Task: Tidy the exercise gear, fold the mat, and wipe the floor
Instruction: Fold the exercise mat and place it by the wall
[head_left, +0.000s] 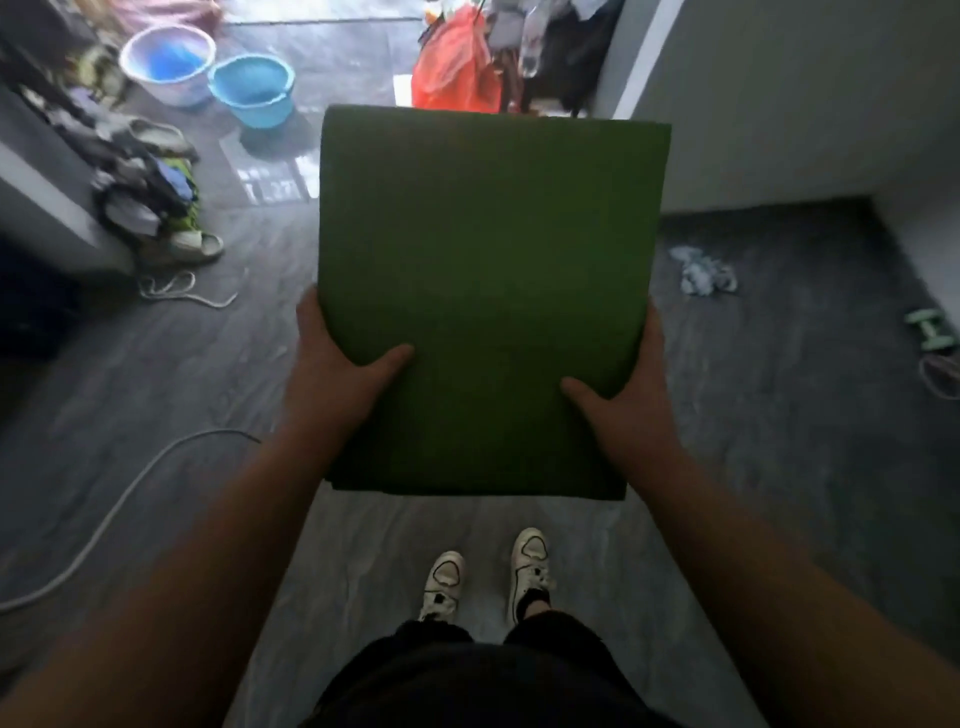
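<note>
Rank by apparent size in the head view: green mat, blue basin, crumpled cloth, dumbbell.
1. green mat, though it is nearest the camera
2. blue basin
3. crumpled cloth
4. dumbbell, partly cut off

Your fingers hidden under the green mat (488, 291), floor beneath it unseen, dumbbell (932, 332) cut by the right edge, laundry pile (150, 192) blurred, your orange bag (457, 67) cropped at top.

Head-worn view, steeply downward, close above the hands (483, 384).

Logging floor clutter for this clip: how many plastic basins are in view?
2. The white basin sits far left on the floor, the blue basin touching its right side. The held green mat may hide others.
</note>
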